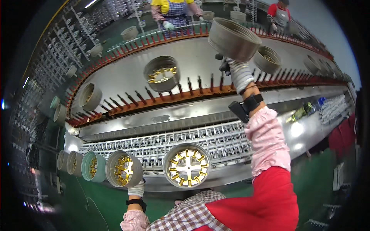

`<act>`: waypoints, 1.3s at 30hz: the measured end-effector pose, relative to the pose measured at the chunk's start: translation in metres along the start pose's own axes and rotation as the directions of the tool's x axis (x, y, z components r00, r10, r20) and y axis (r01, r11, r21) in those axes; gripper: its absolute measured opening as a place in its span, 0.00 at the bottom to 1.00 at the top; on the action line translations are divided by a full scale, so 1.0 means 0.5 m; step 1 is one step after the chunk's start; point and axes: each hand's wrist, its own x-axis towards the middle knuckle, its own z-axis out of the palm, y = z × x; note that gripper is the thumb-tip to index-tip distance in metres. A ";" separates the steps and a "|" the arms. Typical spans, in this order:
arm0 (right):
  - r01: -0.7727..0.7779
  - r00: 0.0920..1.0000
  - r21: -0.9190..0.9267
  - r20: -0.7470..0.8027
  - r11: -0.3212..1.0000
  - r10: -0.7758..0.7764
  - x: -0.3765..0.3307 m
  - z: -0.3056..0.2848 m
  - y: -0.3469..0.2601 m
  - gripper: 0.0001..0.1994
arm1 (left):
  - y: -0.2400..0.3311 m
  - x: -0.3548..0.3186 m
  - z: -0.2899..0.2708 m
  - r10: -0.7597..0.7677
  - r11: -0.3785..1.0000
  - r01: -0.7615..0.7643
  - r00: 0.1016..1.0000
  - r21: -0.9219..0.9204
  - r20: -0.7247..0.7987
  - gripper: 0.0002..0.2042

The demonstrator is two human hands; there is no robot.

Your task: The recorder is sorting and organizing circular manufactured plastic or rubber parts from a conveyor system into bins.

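My right hand [239, 73], in a striped glove with dark fingertips, is raised over the far side of the bench. It grips the lower side of a tilted grey round tub [231, 40], whose inside I cannot see. Low on the left, my gloved left hand [136, 188] is against the underside of another grey tub [108, 168], its fingers mostly hidden behind the wall. Gold-coloured parts [124, 171] form a ring and cross inside that tub. Just right of it, a similar grey tub [166, 169] holds the same gold arrangement [189, 168].
Metal racks [162, 144] line the bench's near side. Beyond runs a conveyor with upright red-and-black pegs [148, 93]; tubs with gold parts [145, 73] stand past it. A green tub [85, 166] is at left, bottles [302, 111] at right. Two people work at the back.
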 end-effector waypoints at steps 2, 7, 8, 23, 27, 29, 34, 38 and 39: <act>-0.032 0.998 -0.101 0.046 0.994 0.037 -0.084 -0.008 -0.092 0.13 | -0.110 0.005 0.020 0.105 0.983 -0.103 0.994 0.152 -0.002 0.14; 0.119 0.988 -0.612 -0.006 0.782 -0.155 -0.342 -0.104 -0.051 0.09 | -0.192 0.008 0.034 0.182 0.801 -0.224 0.975 0.556 0.131 0.16; 0.118 0.989 -0.777 0.038 0.619 -0.140 -0.407 -0.123 -0.040 0.09 | -0.207 0.019 0.049 0.158 0.900 -0.176 0.984 0.400 0.077 0.16; -0.251 0.967 -0.761 -0.165 0.598 0.197 -0.722 -0.053 0.124 0.10 | -0.041 -0.027 -0.012 0.417 0.811 -0.381 0.909 0.444 0.019 0.16; -0.245 0.968 -0.772 -0.160 0.586 0.194 -0.720 -0.053 0.126 0.10 | -0.091 -0.002 0.028 0.376 0.804 -0.367 0.923 0.468 0.079 0.15; -0.242 0.968 -0.778 -0.158 0.579 0.193 -0.718 -0.053 0.127 0.10 | -0.055 -0.012 0.006 0.230 0.771 -0.323 0.945 0.549 0.233 0.15; -0.201 0.975 -0.806 -0.110 0.556 0.192 -0.722 -0.034 0.141 0.10 | -0.142 0.032 0.063 0.238 0.866 -0.299 0.952 0.401 0.194 0.15; -0.085 0.995 -0.886 -0.051 0.455 0.087 -0.766 -0.062 0.197 0.10 | -0.090 0.007 0.067 0.368 0.920 -0.374 0.927 0.121 0.064 0.15; -0.202 0.908 -0.943 -0.078 0.266 0.412 -0.750 -0.051 0.160 0.12 | -0.089 -0.006 0.045 0.378 0.923 -0.377 0.926 0.076 0.001 0.16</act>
